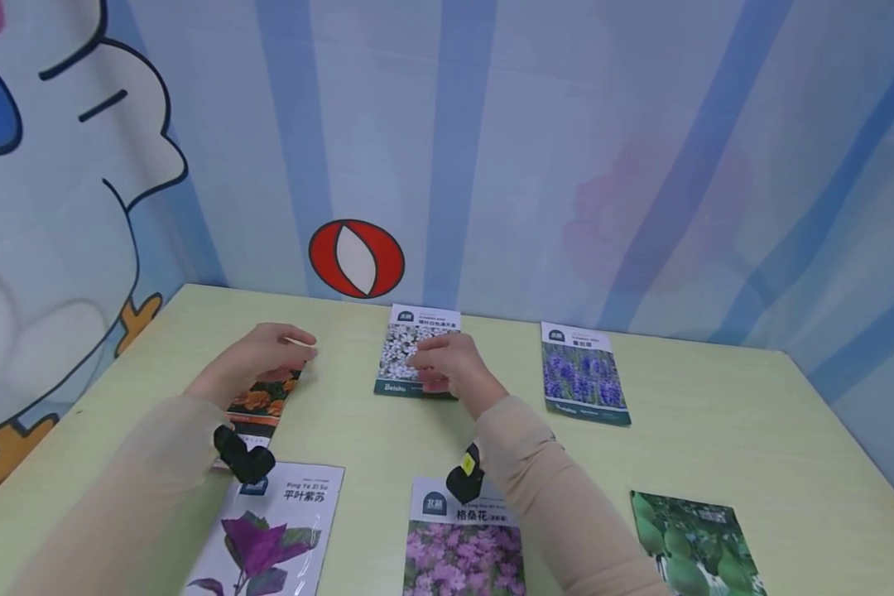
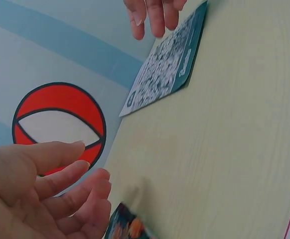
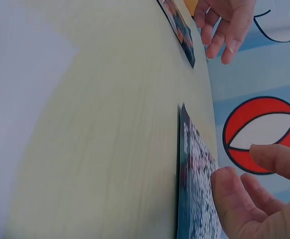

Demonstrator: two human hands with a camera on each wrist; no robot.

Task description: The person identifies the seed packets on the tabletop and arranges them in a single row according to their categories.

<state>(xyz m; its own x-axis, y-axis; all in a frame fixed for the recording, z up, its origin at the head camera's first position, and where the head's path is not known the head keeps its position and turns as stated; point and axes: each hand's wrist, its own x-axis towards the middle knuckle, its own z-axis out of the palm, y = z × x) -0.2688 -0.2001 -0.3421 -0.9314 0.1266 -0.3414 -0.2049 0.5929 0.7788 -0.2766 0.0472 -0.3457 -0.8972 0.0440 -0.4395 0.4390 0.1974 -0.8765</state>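
My left hand (image 1: 259, 354) hovers over the far end of a seed packet with orange flowers (image 1: 262, 404), partly covering it. Its fingers are loosely bent, and in the left wrist view nothing lies between thumb and fingers. My right hand (image 1: 458, 366) is held above the seed packet with white flowers (image 1: 398, 352), at the back middle of the table. In the right wrist view the thumb and fingers of this hand (image 3: 257, 201) are spread apart and hold nothing; the packet (image 3: 197, 184) lies flat beneath.
A lavender seed packet (image 1: 584, 372) lies at the back right. Nearer are a purple-leaf packet (image 1: 276, 530), a pink-flower packet (image 1: 462, 550) under the right forearm, and a green-fruit packet (image 1: 696, 542). A printed cloth backdrop (image 1: 521, 165) stands behind the pale yellow table (image 1: 752, 414).
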